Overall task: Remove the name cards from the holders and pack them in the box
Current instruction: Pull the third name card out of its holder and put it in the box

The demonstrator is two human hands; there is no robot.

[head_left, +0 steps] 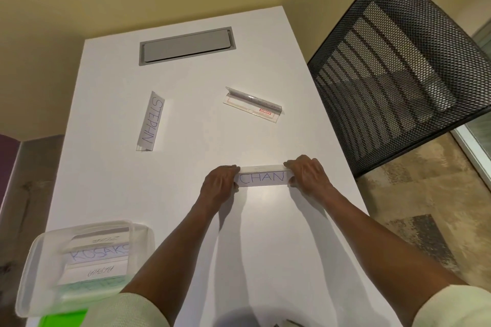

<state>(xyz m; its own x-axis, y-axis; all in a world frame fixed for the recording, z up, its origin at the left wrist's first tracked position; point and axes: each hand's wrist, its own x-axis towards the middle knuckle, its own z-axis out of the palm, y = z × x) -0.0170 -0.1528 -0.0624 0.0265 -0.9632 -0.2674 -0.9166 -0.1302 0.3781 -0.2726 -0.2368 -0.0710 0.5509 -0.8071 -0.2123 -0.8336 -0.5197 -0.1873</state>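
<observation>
Lying nearest, at the desk's (pixel 265 233) left front corner, a clear plastic box (pixel 37 273) holds stacked name cards (pixel 97 256); one reads "KOSAKS", the others show upside-down writing too faint to read surely, and a bright green object (pixel 62 320) sits at the box's near edge. Farther in, both hands hold a clear holder (pixel 261 176) whose long axis runs left to right across the desk, its white card lettered "CHAN" in blue and facing the person. The left hand (pixel 219 184) curls its grip round the holder's left end and the right hand (pixel 308 175) pinches the right end, thumb at the lower edge and fingers over the top. Beyond, to the left, another holder (pixel 150 121) lies with its long axis running near to far, its card reading "STEPHN" sideways. To the right, a cardless clear holder (pixel 253 105) lies slanted, carrying a small red label with white lettering too small to read. At the far end a grey cable hatch (pixel 186 45) is set into the desk, and a black mesh chair (pixel 393 66) stands beside the right edge.
</observation>
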